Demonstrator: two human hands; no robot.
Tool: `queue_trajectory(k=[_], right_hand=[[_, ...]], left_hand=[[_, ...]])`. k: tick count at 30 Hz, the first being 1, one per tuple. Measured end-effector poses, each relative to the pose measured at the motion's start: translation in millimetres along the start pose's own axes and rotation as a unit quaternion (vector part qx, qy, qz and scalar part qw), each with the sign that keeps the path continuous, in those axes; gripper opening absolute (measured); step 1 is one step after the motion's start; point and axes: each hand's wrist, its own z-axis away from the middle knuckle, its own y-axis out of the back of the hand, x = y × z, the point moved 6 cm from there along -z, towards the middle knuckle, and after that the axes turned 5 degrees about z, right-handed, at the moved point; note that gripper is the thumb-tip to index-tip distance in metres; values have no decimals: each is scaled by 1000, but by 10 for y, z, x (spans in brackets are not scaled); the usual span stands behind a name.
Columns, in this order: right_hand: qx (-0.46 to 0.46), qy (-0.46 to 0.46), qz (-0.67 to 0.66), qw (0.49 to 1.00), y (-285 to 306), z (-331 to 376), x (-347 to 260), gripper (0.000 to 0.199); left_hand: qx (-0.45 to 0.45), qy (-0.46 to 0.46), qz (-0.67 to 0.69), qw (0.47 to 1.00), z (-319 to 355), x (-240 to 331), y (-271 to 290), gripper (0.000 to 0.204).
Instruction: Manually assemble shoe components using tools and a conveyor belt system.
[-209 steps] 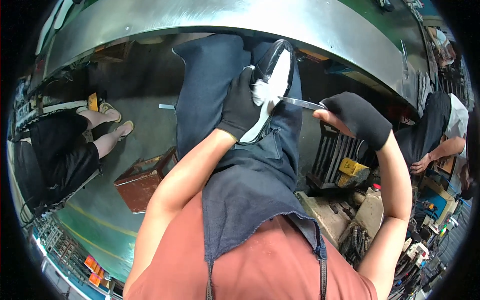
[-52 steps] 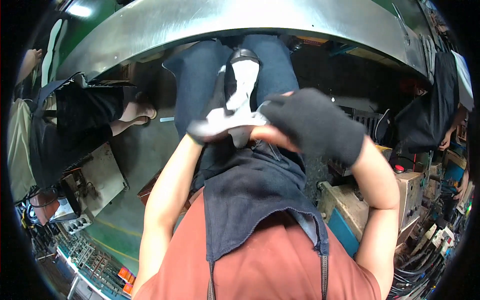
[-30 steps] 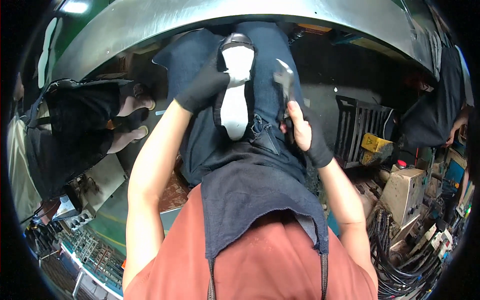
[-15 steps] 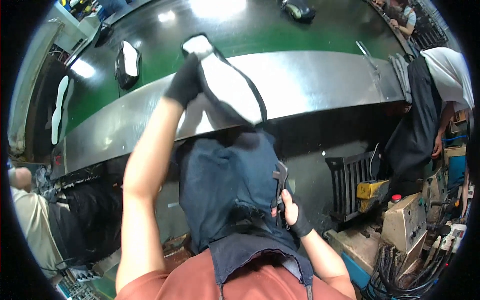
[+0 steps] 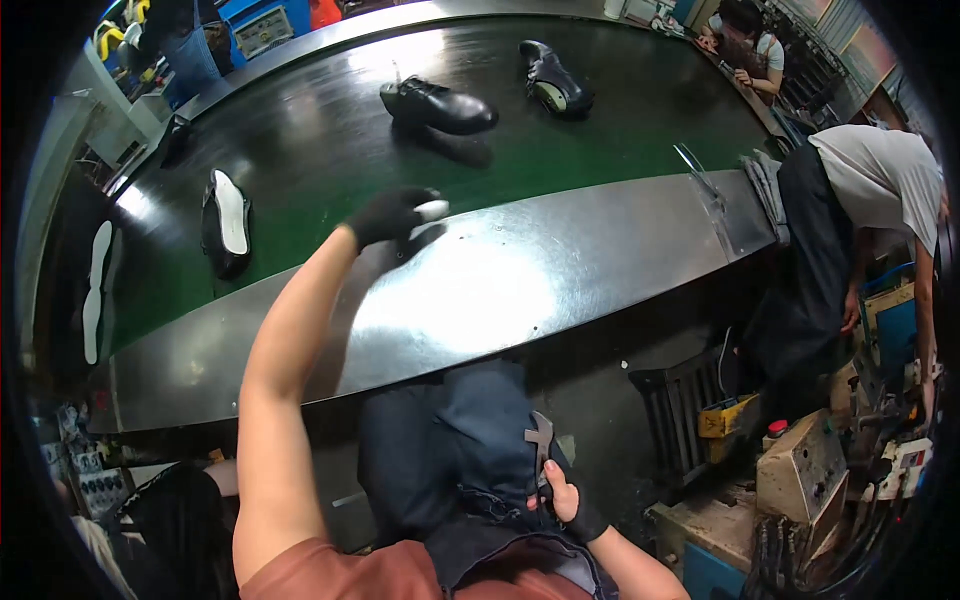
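Observation:
My left hand point(image 5: 395, 216), in a black glove, is stretched over the steel ledge where it meets the belt. Its fingers point right, loosely apart and empty, with white at the tips. Beyond it a black shoe point(image 5: 445, 108) lies or hovers over the dark green belt point(image 5: 330, 150), a dark shadow below it; whether it touches cannot be told. Low by my thigh, my right hand point(image 5: 568, 498) is closed around lasting pincers point(image 5: 541, 436) with a hammer-like head pointing up. A black glove covers its palm and wrist, and its thumb is bare.
Another black shoe point(image 5: 556, 82) lies farther back on the belt. On the left are a shoe with a white sole point(image 5: 230, 215) and a white strip point(image 5: 97, 290). The steel ledge point(image 5: 600, 235) fronts the belt. A co-worker point(image 5: 870, 190) bends beside a machine point(image 5: 800, 470) at right.
My left hand has let go of the white-soled shoe and is empty; a black shoe now shows farther out over the belt. My right hand still holds the pincers. The view has tilted up.

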Motion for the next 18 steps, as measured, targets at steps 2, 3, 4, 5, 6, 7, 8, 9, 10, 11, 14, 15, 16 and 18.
queue_trajectory(k=[2,3,4,5,6,7,8,9,10,11,14,15,16,18], right_hand=[[-29,27,-35,999,-78,82,-183,51],[-28,27,-32,999,-101,125,-242,51],[-15,90,-38,995,-96,183,-346,51],[-31,159,-34,986,-157,215,-491,51],[-23,159,-34,986,-155,215,-520,51],[-18,195,-30,980,-156,235,-596,48],[-19,233,-24,972,-195,254,-693,45],[-25,276,-7,961,-225,308,-852,44],[-31,317,13,948,-241,393,-1087,44],[-40,395,-1,918,-269,557,-1457,49],[86,459,-67,881,-105,1156,-2181,79],[119,510,-209,826,-25,1354,-2281,78],[146,598,-143,775,9,1707,-2579,77],[155,741,-141,638,224,2384,-2758,67]], left_hand=[[143,-72,-82,984,258,-250,343,46],[252,-105,-128,954,435,-391,565,44],[376,-176,-356,837,738,-89,711,42],[457,-172,-374,788,1021,-498,1105,45],[466,-40,-400,788,1172,-677,1296,55],[467,93,-422,772,1405,-817,1463,66],[476,161,-366,783,1620,-1166,1684,78],[482,229,-308,788,1811,-1550,1850,90],[484,232,-308,786,1925,-1815,1897,90],[515,240,-252,783,2045,-2093,1924,98],[549,269,-199,766,2076,-2241,1872,109],[550,300,-168,761,1947,-2204,1857,111],[554,324,-147,752,1920,-2216,1852,114],[590,286,-164,737,1952,-2655,2079,111]])
